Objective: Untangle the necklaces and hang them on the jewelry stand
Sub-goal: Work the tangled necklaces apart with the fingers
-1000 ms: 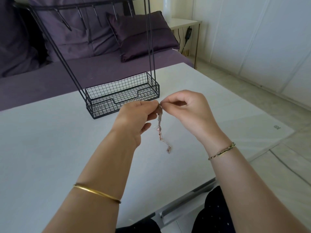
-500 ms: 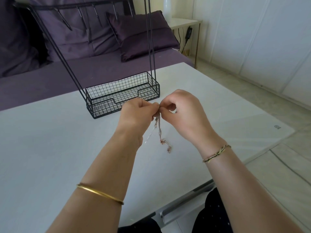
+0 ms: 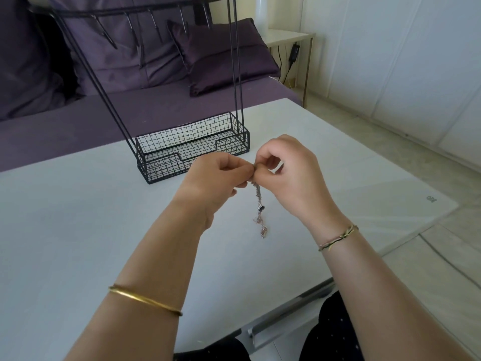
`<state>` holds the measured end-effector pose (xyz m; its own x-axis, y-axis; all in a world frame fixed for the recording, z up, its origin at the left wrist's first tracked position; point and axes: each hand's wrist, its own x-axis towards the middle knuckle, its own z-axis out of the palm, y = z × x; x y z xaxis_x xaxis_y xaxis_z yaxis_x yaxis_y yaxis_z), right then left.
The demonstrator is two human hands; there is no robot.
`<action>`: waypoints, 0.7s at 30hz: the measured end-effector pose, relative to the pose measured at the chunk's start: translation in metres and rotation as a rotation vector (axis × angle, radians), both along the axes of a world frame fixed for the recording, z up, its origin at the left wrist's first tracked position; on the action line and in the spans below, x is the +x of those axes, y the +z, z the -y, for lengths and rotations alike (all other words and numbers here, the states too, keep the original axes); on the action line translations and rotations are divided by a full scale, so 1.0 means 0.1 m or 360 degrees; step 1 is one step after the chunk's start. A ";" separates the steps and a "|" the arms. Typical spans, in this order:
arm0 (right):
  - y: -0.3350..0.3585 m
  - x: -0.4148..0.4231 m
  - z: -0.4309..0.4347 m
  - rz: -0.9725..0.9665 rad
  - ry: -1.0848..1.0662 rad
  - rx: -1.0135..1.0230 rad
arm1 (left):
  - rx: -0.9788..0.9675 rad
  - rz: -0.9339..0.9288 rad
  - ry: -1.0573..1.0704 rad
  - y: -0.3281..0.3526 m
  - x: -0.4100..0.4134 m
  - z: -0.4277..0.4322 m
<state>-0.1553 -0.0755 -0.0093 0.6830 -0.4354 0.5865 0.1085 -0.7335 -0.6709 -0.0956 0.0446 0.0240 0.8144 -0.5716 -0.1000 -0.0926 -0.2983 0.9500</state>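
Because the chains are knotted into one strand, the person holds the tangled necklaces [image 3: 259, 201] up near the middle of the frame, so the bundle hangs free toward the white desk [image 3: 78, 217]; whether its lower end touches the surface cannot be told. The left hand [image 3: 221, 175] and the right hand [image 3: 289, 173] meet at the top of the tangle. Each has thumb and forefinger pinched on the chain and the other fingers curled, a grip that looks suited to teasing a knot apart. A small dark pendant [image 3: 261, 208] shows partway down. Just above and left of the hands stands the black wire jewelry stand [image 3: 166, 170], its basket base on the desk. Its hooks [image 3: 130, 22] run along the top bar at the upper left, all bare and seemingly within easy reach. Untangling appears to be the step in hand; no necklace is hung yet.
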 end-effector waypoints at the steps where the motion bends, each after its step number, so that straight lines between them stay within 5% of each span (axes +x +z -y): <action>1: 0.00 0.00 0.00 0.0007 0.0008 0.0009 | 0.0012 0.0026 0.0001 0.00 0.00 0.00; 14: 0.02 -0.03 0.11 0.0056 0.0026 0.0152 | 0.0138 0.0138 0.0034 0.01 0.00 0.06; 21: 0.04 -0.08 0.13 -0.0212 0.0322 0.0321 | 0.0221 0.0306 0.0226 0.02 -0.03 0.13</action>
